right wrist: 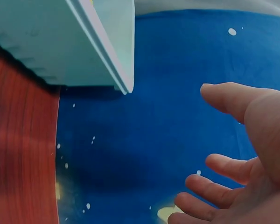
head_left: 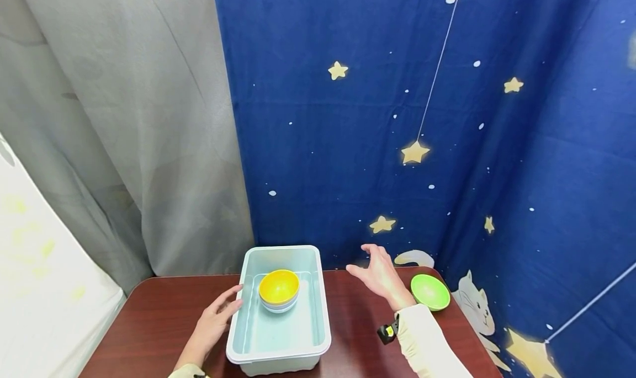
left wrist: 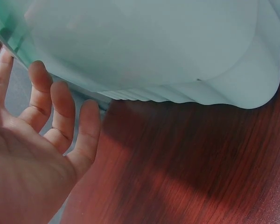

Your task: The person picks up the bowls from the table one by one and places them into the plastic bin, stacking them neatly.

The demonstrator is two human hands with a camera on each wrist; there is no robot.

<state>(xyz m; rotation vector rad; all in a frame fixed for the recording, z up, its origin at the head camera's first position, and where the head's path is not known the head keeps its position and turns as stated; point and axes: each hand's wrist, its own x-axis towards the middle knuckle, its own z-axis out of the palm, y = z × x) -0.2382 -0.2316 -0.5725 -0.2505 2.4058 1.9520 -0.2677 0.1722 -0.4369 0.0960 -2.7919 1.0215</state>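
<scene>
A pale blue-green plastic bin (head_left: 278, 345) stands on the table. Inside it sits a yellow bowl (head_left: 279, 287), stacked on a whitish-blue bowl (head_left: 279, 307). My left hand (head_left: 213, 323) is at the bin's left side, fingers loosely bent by the rim; in the left wrist view the fingertips (left wrist: 60, 93) are close to the bin wall, and I cannot tell if they touch it. To the right of the bin my right hand (head_left: 380, 276) is raised with thumb and fingers spread, holding nothing. A green bowl (head_left: 430, 292) lies just right of my right wrist.
The dark red wooden table (head_left: 159, 312) ends at a grey curtain (head_left: 189, 146) and a blue starry curtain (head_left: 348, 146) behind it. White fabric (head_left: 44, 256) hangs along the left side. A small black device (head_left: 387, 332) is strapped at my right wrist.
</scene>
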